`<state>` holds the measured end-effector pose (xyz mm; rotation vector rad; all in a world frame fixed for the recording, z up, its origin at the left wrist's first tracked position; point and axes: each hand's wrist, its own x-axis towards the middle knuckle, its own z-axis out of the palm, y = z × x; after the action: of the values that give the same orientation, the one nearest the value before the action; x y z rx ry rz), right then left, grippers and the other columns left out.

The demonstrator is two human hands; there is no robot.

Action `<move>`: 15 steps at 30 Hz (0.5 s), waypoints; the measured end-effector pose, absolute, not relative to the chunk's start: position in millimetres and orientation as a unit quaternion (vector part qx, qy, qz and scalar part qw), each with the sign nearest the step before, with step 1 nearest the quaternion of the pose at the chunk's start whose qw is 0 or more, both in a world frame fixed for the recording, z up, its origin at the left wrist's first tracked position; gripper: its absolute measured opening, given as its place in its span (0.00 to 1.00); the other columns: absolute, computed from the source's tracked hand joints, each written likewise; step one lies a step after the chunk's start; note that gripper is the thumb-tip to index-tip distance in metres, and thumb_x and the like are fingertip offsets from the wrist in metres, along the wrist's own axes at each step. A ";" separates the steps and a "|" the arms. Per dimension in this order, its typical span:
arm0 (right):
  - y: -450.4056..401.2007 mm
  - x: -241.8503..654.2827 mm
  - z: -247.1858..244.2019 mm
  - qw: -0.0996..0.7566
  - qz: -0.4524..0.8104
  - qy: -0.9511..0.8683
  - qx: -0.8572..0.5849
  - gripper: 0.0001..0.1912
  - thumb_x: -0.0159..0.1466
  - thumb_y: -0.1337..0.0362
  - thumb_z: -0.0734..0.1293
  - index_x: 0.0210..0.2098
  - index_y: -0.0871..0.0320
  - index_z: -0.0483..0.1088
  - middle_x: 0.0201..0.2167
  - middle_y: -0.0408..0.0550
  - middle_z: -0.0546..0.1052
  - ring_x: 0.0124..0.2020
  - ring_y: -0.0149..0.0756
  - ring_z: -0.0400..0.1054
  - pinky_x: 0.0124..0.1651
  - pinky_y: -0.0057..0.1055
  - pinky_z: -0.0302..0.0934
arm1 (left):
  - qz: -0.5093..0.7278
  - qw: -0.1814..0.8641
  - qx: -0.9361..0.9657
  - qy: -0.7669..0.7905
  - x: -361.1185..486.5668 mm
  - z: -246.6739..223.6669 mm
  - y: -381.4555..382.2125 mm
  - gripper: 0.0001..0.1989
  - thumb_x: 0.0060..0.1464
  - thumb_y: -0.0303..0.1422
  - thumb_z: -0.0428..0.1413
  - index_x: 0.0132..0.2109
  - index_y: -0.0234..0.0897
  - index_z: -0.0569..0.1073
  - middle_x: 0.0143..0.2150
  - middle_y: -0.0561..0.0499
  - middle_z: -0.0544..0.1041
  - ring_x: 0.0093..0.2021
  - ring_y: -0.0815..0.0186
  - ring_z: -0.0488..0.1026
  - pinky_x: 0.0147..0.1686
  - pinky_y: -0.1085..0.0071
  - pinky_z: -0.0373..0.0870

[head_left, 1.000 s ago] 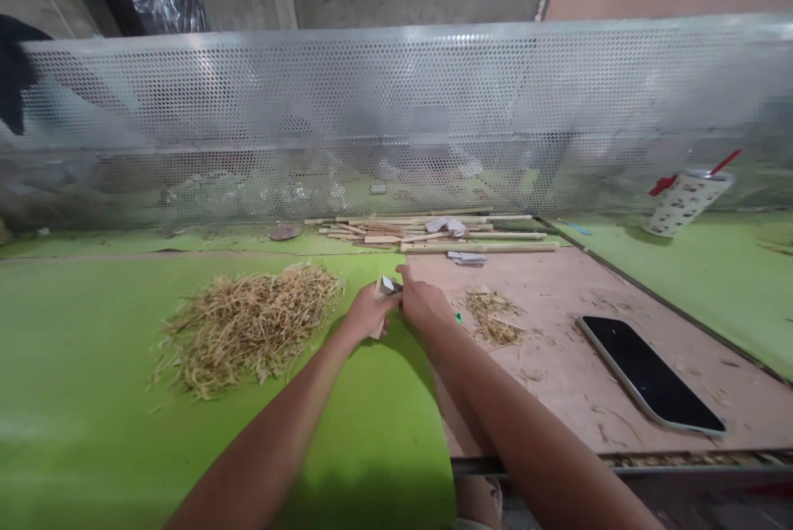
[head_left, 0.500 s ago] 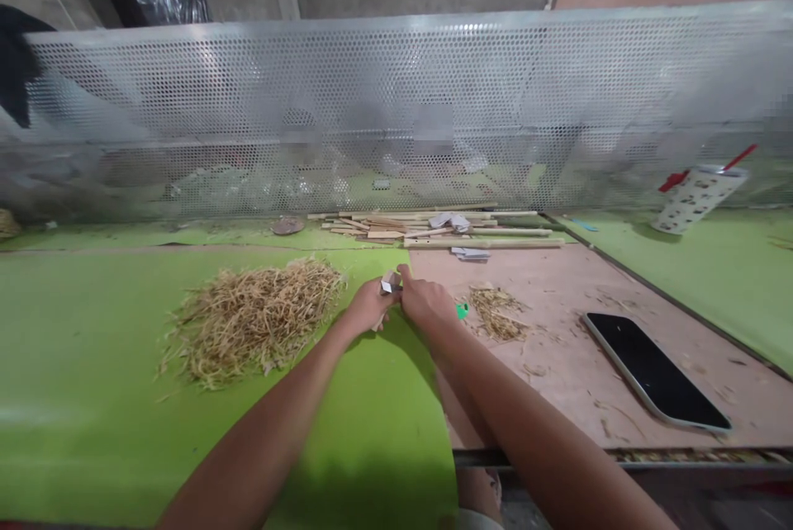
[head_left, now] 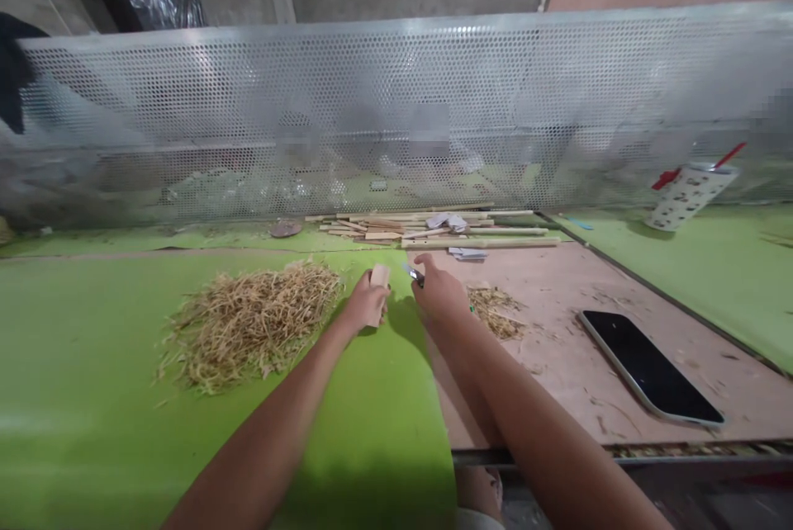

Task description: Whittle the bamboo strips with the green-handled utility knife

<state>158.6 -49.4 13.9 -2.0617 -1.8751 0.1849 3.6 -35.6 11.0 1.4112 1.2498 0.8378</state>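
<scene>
My left hand (head_left: 367,301) is closed around a small flat pale wooden block (head_left: 379,276), held upright over the green sheet. My right hand (head_left: 441,291) grips a box cutter (head_left: 414,275); its blade points up and left towards the block, with a gap between them. Most of the cutter's handle is hidden in my palm, and a bit of green shows behind the hand. Left of my left hand lies a heap of dry straw-like strips (head_left: 254,324). A smaller pile of shreds (head_left: 496,309) is just right of my right hand.
Bamboo sticks and slats (head_left: 434,226) lie along the back with crumpled paper on them. A perforated metal screen (head_left: 347,117) stands behind. To the right are a phone (head_left: 650,365) and a patterned tumbler (head_left: 690,196) with a red straw. The board's front edge (head_left: 545,451) runs below my right arm.
My hands have moved apart. The cutter's blade was at the wooden block and is now drawn off to the right of it, and the block stands more upright.
</scene>
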 end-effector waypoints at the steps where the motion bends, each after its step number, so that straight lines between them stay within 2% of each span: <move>1: -48.7 161.9 12.5 0.184 0.070 -0.663 -0.722 0.21 0.64 0.63 0.58 0.56 0.53 0.56 0.36 0.49 0.77 0.36 0.41 0.72 0.32 0.30 0.55 | 0.352 0.513 0.581 0.525 2.5 10.8 -34.0 0.21 0.54 0.25 0.50 0.55 0.39 0.62 0.35 0.48 0.71 0.21 0.73 0.66 0.18 0.75 0.67; 6: -46.9 166.3 7.1 0.229 0.096 -0.684 -0.686 0.20 0.59 0.62 0.62 0.52 0.52 0.60 0.36 0.45 0.77 0.34 0.39 0.71 0.29 0.28 0.52 | 0.333 0.520 0.595 0.515 0.6 6.3 -27.7 0.17 0.53 0.24 0.52 0.50 0.40 0.66 0.37 0.46 0.73 0.27 0.69 0.71 0.25 0.71 0.73; 9: -47.5 164.4 6.6 0.243 0.117 -0.702 -0.659 0.23 0.59 0.63 0.62 0.54 0.53 0.60 0.36 0.44 0.77 0.33 0.38 0.70 0.29 0.28 0.53 | 0.329 0.520 0.612 0.497 -0.6 5.0 -28.5 0.16 0.55 0.24 0.51 0.51 0.40 0.66 0.38 0.46 0.74 0.28 0.70 0.71 0.27 0.71 0.73; 15: -50.2 158.0 6.1 0.177 0.102 -0.751 -0.628 0.33 0.60 0.61 0.62 0.63 0.53 0.50 0.38 0.49 0.78 0.37 0.41 0.72 0.33 0.28 0.56 | 0.308 0.471 0.687 0.460 -1.0 7.7 -34.1 0.18 0.50 0.36 0.58 0.47 0.36 0.68 0.33 0.49 0.73 0.25 0.72 0.69 0.23 0.74 0.67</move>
<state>158.0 -50.2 6.1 -1.7784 -2.1257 0.2882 -1.0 -34.1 7.7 1.6820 1.1268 0.7546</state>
